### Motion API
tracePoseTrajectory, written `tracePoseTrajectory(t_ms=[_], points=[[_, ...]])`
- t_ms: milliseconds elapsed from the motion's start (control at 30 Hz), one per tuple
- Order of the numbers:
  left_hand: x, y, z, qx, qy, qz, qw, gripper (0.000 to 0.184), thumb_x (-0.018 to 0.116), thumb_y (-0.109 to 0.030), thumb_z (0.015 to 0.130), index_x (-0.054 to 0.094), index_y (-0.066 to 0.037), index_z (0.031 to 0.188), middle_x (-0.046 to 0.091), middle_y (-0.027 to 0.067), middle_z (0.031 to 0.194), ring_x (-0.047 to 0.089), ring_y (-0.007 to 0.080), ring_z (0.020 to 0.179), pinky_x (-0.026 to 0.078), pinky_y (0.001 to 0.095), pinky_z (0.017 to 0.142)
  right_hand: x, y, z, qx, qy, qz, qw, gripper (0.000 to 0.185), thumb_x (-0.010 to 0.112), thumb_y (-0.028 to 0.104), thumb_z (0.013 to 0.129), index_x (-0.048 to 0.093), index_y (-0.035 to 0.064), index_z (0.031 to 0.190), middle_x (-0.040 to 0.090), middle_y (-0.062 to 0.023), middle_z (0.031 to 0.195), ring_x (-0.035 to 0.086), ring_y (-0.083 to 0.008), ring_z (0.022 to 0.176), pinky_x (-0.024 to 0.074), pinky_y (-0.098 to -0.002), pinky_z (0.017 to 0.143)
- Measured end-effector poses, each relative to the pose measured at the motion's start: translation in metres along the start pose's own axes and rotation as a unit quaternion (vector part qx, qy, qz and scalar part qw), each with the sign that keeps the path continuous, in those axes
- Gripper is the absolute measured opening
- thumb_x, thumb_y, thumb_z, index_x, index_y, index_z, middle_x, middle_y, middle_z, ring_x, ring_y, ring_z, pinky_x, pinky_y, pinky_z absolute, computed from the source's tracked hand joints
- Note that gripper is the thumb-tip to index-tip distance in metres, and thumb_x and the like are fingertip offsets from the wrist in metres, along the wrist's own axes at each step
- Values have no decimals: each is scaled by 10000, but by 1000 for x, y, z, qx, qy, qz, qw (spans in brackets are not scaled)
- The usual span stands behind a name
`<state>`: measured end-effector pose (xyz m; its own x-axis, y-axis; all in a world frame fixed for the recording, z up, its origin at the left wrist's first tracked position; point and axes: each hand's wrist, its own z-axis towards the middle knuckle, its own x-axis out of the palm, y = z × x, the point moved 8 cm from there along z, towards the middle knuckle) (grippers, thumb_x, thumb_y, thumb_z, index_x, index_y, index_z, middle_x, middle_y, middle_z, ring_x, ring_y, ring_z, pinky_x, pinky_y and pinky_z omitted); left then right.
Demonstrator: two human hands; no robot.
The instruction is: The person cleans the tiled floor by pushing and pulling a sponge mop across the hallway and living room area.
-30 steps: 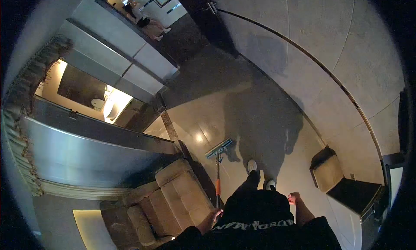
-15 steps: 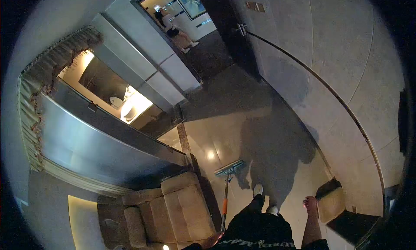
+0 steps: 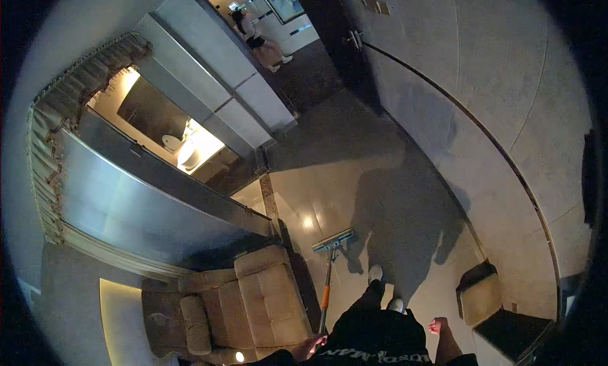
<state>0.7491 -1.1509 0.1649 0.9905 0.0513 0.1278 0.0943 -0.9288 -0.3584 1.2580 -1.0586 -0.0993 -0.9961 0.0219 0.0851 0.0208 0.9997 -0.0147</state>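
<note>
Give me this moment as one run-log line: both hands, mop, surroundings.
left hand: gripping mop; right hand: off mop, nothing visible in it; mop head: on floor; sofa: left of mop; person: in background

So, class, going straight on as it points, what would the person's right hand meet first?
Probably the floor: the right hand seems to point forward past the shoes, with nothing visibly in between, though one view leaves depth unclear.

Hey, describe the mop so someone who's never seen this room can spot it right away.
Find the big brown sofa, then look just right of it to the pale floor. The mop runs from the person's left hand to a flat, bar-shaped head. Its orange pole section sets it apart from the sofa and the white shoes.
</note>
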Motion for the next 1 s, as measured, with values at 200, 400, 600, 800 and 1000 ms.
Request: tracePoseTrajectory(t_ms=[200, 400, 600, 800, 1000], points=[[11, 1, 28, -43, -22, -73, 996, 146, 447, -178, 807, 459, -74, 705, 423, 10, 501, 409, 125, 403, 352, 262, 389, 2, -19, 24, -133, 197, 155, 959, 253, 519, 253, 726, 527, 17, 816, 568, -186, 775, 542, -274, 576, 449, -387, 507], [27, -1, 55, -84, -66, -280, 954, 107, 476, -141, 794, 468, -69, 716, 414, 9, 482, 432, 126, 401, 359, 263, 369, 20, 13, -50, -237, 12, -48, 970, 261, 461, 283, 780, 511, 27, 770, 555, -170, 696, 551, -259, 553, 452, -365, 451], [46, -30, 71, -31, -50, -303, 951, 195, 511, -107, 755, 402, -106, 594, 370, -3, 459, 392, 120, 360, 333, 226, 343, 33, 19, -67, -298, 48, 18, 953, 164, 509, 184, 734, 556, 35, 783, 564, -129, 638, 549, -199, 518, 460, -306, 477], [136, -79, 103, 74, 55, -250, 964, 193, 503, -116, 714, 389, -97, 560, 390, 29, 497, 418, 144, 455, 375, 255, 463, 54, 9, -119, -273, -16, 11, 962, 172, 472, 186, 788, 542, 28, 787, 560, -109, 598, 533, -164, 461, 442, -253, 418], [205, -45, 127, 64, 61, -200, 976, 104, 490, -73, 651, 421, -74, 574, 435, 48, 555, 457, 173, 506, 412, 284, 524, 77, -8, -164, -358, 6, -61, 932, 204, 496, 226, 780, 544, 28, 795, 570, -77, 634, 537, -133, 516, 439, -250, 462]])
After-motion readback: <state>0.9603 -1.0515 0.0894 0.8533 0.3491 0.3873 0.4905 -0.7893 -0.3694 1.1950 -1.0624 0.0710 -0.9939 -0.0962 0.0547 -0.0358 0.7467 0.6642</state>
